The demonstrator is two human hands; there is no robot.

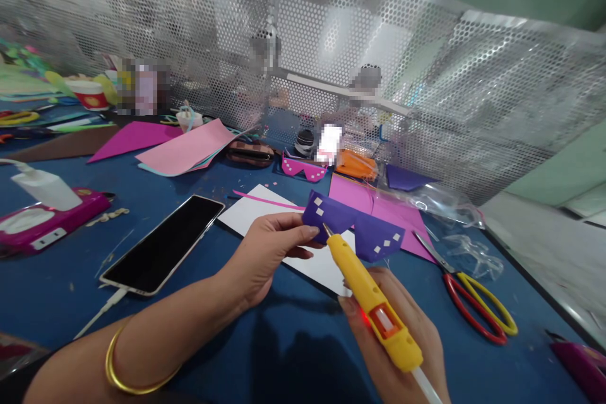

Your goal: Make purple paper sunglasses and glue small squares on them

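Observation:
Purple foam glasses (353, 218) with small white squares are pinched at their left end by my left hand (274, 246). My right hand (402, 328) is wrapped round a yellow hot glue gun (362, 284), whose metal tip points at the glasses, close to my left thumb. A white glue stick comes out of the gun's rear end, and a red light glows on its side. Beneath the glasses lie a white sheet (250, 214) and a pink sheet (411, 221). A thin pink strip (265, 199) extends across the white sheet, its right end hidden behind the glasses.
Scissors (473, 303) with red and yellow handles lie at right. A charging phone (163, 243) and a magenta power strip (52, 221) are at left. Pink glasses (303, 168), a brown case (250, 153) and coloured sheets (184, 151) sit before a perforated metal screen (379, 44).

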